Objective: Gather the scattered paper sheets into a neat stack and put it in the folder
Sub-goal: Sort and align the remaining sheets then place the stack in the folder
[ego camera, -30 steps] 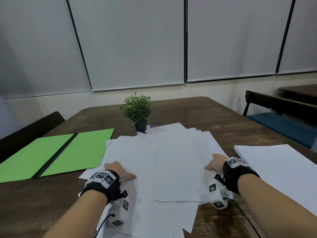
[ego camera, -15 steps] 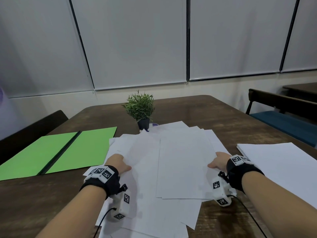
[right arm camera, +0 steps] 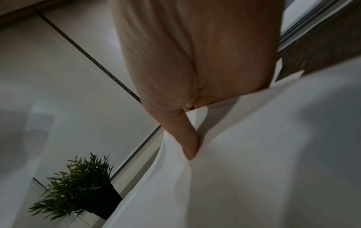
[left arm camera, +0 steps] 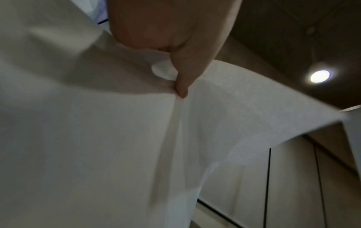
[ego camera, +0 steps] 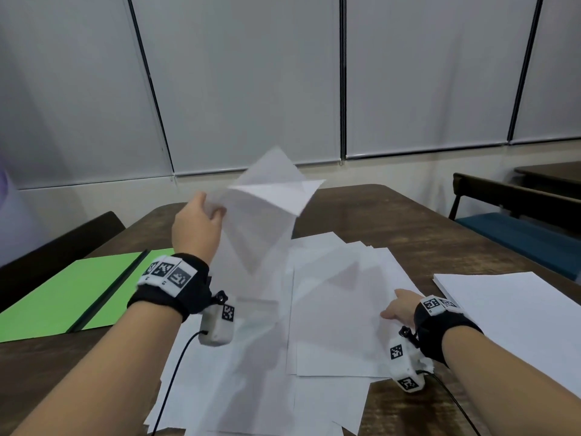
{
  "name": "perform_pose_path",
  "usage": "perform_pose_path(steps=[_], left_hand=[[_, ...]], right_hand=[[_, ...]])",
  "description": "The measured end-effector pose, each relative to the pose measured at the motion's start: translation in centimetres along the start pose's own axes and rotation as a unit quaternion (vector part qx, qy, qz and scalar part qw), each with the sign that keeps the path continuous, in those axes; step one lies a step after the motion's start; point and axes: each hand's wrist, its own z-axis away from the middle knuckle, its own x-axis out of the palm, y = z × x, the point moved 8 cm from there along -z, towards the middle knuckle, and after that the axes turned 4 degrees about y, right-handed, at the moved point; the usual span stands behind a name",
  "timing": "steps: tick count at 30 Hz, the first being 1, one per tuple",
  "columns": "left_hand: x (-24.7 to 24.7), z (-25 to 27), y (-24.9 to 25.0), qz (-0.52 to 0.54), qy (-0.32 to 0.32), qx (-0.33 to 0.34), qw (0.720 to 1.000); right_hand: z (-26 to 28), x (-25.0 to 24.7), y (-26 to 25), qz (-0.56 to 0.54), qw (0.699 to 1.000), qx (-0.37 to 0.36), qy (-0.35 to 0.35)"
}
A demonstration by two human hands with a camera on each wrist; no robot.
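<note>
Several white paper sheets (ego camera: 330,313) lie in a loose, skewed pile in the middle of the brown table (ego camera: 408,228). My left hand (ego camera: 201,215) is raised above the table and pinches the left edge of the lifted sheets (ego camera: 267,209), which bend and hang down to the pile. In the left wrist view the thumb (left arm camera: 181,77) presses into the paper (left arm camera: 97,138). My right hand (ego camera: 397,306) stays low at the pile's right edge; its thumb (right arm camera: 187,138) lies on the paper (right arm camera: 254,169) with fingers underneath. The open green folder (ego camera: 78,294) lies flat at the left.
A separate neat stack of white paper (ego camera: 518,316) lies at the right of the table. A small potted plant (right arm camera: 78,188) stands behind the pile, hidden in the head view by the lifted sheets. A blue-seated chair (ego camera: 518,228) stands right, a dark bench (ego camera: 63,240) left.
My left hand has risen from the pile's left edge, pulling that side of the sheets up into the air. My right hand has stayed at the right edge.
</note>
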Motion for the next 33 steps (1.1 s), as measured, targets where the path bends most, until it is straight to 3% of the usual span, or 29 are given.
perform_pose_path(steps=[5,10,14,20,23,29,33], left_hand=[[6.2,1.8,-0.8,0.085,-0.112,-0.100,0.985],[13.9,9.5,-2.3,0.072,-0.269,-0.180,0.944],[17.5,14.7,-2.9,0.014,-0.360,-0.208,0.909],[18.8,16.4,-2.9,0.054,-0.382,-0.241,0.890],[18.2,14.6,-2.2,0.080,-0.339,-0.241,0.906],[16.3,13.1,-3.9,-0.097,-0.406,-0.204,0.885],[13.4,12.2,-9.6,-0.227,-0.420,-0.189,0.858]], right_hand=[[0.0,0.1,-0.2,-0.100,0.995,0.008,-0.002],[-2.7,0.9,2.0,-0.308,0.949,0.067,-0.018],[-7.8,3.2,4.2,-0.316,0.946,0.050,-0.058],[-8.3,3.9,4.6,-0.260,0.962,0.036,-0.079],[-4.7,2.4,2.9,-0.238,0.968,0.036,-0.074],[-3.2,1.2,1.4,-0.075,0.996,-0.002,-0.039],[-2.6,1.2,1.4,-0.099,0.995,0.017,-0.022]])
